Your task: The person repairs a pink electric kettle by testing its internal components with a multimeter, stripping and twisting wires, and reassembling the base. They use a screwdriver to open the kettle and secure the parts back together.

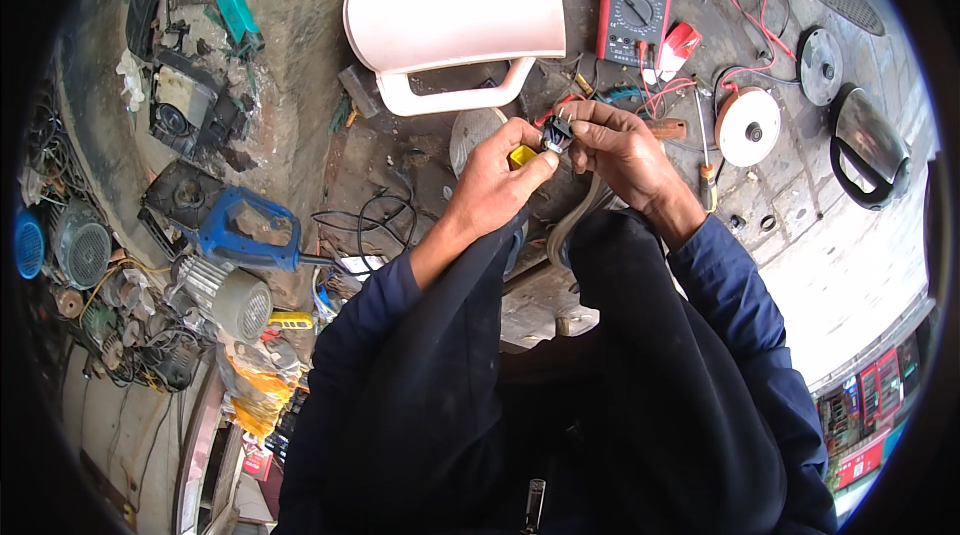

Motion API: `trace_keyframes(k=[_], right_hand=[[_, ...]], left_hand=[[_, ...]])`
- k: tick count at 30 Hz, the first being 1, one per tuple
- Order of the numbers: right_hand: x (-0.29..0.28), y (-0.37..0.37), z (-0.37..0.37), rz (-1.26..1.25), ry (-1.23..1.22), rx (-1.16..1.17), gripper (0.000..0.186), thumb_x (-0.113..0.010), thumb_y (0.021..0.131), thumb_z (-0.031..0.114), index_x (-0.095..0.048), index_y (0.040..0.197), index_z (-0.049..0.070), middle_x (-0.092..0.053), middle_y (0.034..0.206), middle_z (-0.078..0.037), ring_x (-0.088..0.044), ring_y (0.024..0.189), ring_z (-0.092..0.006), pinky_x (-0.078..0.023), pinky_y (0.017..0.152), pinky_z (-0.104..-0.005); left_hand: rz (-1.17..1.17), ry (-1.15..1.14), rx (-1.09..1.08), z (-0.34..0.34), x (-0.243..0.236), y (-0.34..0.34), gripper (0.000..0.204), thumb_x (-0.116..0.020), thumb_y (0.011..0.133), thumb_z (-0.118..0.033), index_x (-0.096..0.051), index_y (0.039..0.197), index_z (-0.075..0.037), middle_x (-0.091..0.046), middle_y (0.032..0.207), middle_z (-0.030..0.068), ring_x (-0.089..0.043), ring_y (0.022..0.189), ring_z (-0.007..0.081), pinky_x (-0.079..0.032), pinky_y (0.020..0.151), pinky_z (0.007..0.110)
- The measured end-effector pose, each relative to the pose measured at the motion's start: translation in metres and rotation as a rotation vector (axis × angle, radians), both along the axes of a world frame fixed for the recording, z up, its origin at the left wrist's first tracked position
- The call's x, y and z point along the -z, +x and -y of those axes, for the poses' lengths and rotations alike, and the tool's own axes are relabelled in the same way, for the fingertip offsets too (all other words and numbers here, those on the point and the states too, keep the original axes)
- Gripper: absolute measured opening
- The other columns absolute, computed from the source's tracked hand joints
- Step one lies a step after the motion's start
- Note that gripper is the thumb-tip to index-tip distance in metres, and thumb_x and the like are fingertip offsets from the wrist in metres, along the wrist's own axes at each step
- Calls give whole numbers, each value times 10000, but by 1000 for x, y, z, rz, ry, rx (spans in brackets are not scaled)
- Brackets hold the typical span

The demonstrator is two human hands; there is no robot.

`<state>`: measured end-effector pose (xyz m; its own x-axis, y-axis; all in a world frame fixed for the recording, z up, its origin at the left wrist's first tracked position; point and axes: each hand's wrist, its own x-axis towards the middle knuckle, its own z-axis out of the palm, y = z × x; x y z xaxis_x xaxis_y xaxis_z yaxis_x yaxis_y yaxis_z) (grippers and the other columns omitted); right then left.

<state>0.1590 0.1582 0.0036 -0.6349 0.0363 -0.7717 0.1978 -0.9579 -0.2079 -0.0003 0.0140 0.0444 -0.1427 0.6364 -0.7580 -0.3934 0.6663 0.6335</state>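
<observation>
Over my knees, both hands meet at a small black part (557,133) with metal bits, perhaps a switch; its exact kind is too small to tell. My left hand (495,183) is closed, pinching the part's lower side between thumb and fingers. From the other side my right hand (622,150) has thumb and fingertips closed on its upper edge. A yellow piece (521,156) shows beside my left fingers; whether I hold it cannot be seen. Just beyond my hands lies a pale pink kettle body (460,10) on its side, handle toward me.
A red-edged multimeter (638,5) with leads lies far right of the kettle. Further right are a screwdriver (708,185), a white round base (748,130), a grey disc (821,60) and a shiny black-handled vessel (868,150). Leftward sit a blue power tool (240,235), a green tool (232,3) and motors (225,300).
</observation>
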Motion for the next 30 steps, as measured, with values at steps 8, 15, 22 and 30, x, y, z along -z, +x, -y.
trace_keyframes(k=[8,15,22,30], right_hand=[[9,-3,7,-18,-94,33,315,-611,1048,101,-611,1327,-46,-683,996,-60,-609,776,-117,-520,748,-257],[11,-4,10,-16,-117,55,319,-619,1040,112,-606,1323,-36,-675,974,-63,-605,741,-131,-503,716,-276],[13,-4,10,-45,-138,75,301,-626,1039,96,-618,1306,-43,-704,1012,-71,-616,732,-116,-529,719,-265],[18,-3,14,-83,-124,115,266,-635,1039,104,-648,1282,-4,-708,1035,-47,-656,757,-104,-545,722,-240]], left_hand=[[75,-23,-104,0,-2,0,141,-670,1009,-115,-613,1085,-11,-696,917,60,-655,822,109,-499,749,258],[122,-44,-151,-1,-3,-2,148,-674,1008,-118,-613,1080,-4,-697,902,71,-668,814,120,-512,742,257],[119,-45,-187,-2,-3,0,139,-675,999,-101,-607,1056,6,-690,883,78,-642,772,107,-504,702,255],[97,-22,-164,2,3,-2,147,-677,993,-107,-609,1061,4,-686,894,73,-639,781,102,-504,708,253]])
